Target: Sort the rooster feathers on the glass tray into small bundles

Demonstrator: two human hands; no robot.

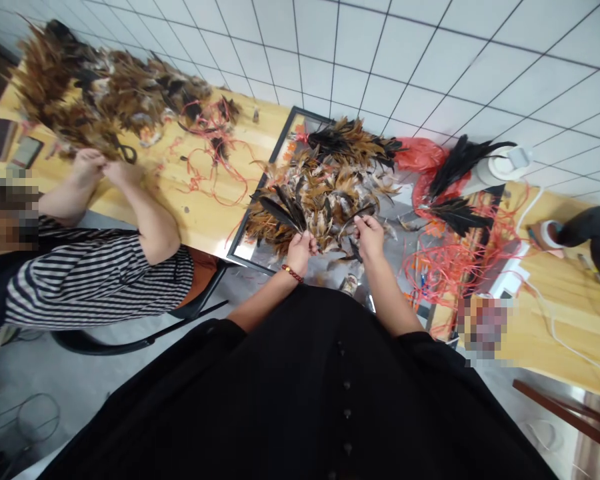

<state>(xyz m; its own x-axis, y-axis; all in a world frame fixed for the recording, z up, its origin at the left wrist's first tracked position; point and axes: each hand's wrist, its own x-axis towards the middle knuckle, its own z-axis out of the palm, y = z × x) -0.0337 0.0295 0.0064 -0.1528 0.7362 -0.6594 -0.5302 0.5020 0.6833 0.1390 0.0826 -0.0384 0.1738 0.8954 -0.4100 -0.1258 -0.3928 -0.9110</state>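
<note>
My left hand (pixel 301 252), with a beaded bracelet at the wrist, is closed on a fanned bunch of dark feathers (pixel 286 212). To its right, my right hand (pixel 369 237) pinches a dark feather (pixel 361 215) by its lower end. Both hands are above the near side of a large pile of brown and black feathers (pixel 330 190). That pile lies on a black-framed panel (pixel 240 243). Behind it lies a bundle of dark and brown feathers (pixel 350 141) with a red tie at its left end.
At the left, a person in a striped top (pixel 100 280) works beside another feather heap (pixel 130 87), with black scissors (pixel 127 153) nearby. Tangled red strings (pixel 445 267), black feather bundles (pixel 463 215) and a white container (pixel 500 167) are at the right.
</note>
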